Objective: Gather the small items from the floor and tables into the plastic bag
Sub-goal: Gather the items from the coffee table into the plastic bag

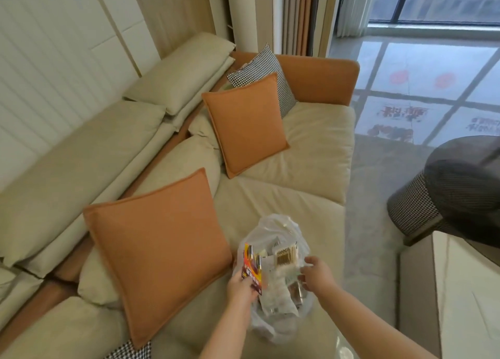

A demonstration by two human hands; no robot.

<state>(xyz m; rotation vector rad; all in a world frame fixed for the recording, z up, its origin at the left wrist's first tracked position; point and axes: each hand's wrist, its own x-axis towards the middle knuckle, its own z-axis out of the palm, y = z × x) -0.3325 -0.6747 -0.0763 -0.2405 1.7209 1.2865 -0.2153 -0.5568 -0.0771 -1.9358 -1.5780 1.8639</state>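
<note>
A clear plastic bag lies open on the beige sofa seat, with several small packets inside, among them a pack of thin brown sticks. My left hand grips a red and orange battery pack at the bag's left edge, held upright over the opening. My right hand pinches the bag's right rim, holding it open. Items lower in the bag are blurred.
Two orange cushions and a houndstooth cushion rest on the sofa to the left and beyond the bag. A dark houndstooth stool stands on the glossy floor at right. A pale table edge sits at lower right.
</note>
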